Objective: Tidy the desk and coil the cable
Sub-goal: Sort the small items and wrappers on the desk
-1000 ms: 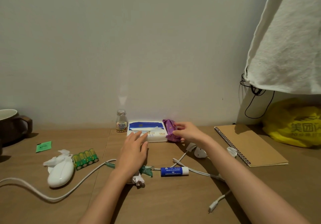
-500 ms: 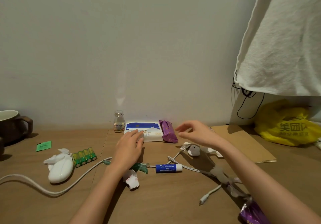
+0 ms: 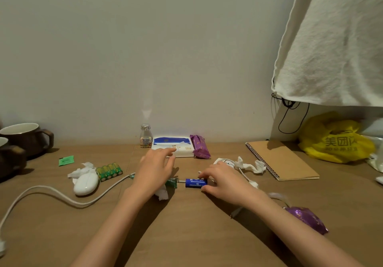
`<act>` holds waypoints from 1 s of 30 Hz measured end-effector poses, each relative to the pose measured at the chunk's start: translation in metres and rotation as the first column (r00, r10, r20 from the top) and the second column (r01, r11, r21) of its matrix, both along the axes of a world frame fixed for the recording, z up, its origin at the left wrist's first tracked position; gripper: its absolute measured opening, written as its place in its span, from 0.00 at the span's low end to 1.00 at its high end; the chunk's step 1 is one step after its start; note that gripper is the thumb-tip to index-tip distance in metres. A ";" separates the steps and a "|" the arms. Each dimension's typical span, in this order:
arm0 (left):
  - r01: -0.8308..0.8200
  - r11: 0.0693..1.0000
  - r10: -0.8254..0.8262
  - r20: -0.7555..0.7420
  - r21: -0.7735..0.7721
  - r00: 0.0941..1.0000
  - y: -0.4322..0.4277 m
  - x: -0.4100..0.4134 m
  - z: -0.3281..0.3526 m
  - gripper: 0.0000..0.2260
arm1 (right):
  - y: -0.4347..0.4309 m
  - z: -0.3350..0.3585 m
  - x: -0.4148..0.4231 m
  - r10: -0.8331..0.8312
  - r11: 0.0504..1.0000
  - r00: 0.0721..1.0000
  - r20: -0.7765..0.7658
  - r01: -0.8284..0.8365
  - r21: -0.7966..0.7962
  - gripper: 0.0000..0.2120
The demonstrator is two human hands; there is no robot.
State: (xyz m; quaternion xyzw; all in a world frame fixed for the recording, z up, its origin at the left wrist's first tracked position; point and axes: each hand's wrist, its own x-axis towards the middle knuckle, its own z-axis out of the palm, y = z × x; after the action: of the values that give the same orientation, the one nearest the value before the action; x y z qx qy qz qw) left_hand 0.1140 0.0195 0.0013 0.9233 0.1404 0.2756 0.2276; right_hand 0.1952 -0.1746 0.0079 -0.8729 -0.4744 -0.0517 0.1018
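**Cable uncoiled; right grip on glue stick**

Nearest: purple wrapper beside the right forearm, crinkly and near weightless. Thick white cable sprawled in loose bends from the near-left edge of the counter toward centre, far end lost under the left grip. Looks soft, braided, light. Should bend freely but spring back, so best taken at one end, looped over the fingers and pinched at the crossing. Likely to drag the mouse and batteries just beside it if pulled fast.

Mid-counter: left grip flat, fingers straight, holding nothing; hovering or resting, cannot tell. Right grip curled round the right end of the glue stick: rigid, smooth, probably rolls if dropped. Thin second cable just behind the right grip, tangled with crumpled tissue.

Far: tissue pack, small bottle and purple packet against the wall, notebook to the right.
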 end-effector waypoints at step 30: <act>0.000 0.988 0.017 -0.111 0.152 0.994 0.036 -0.045 -0.047 0.16 | 0.068 -0.001 0.148 -0.544 0.735 0.675 -0.499 0.670 0.104 0.13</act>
State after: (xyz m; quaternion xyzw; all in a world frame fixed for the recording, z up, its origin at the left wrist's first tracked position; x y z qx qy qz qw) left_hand 0.0693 0.0555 -0.0458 0.9514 0.1354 0.2344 0.1471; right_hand 0.3430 -0.1067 0.0068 -0.9456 -0.1061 0.0480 0.3038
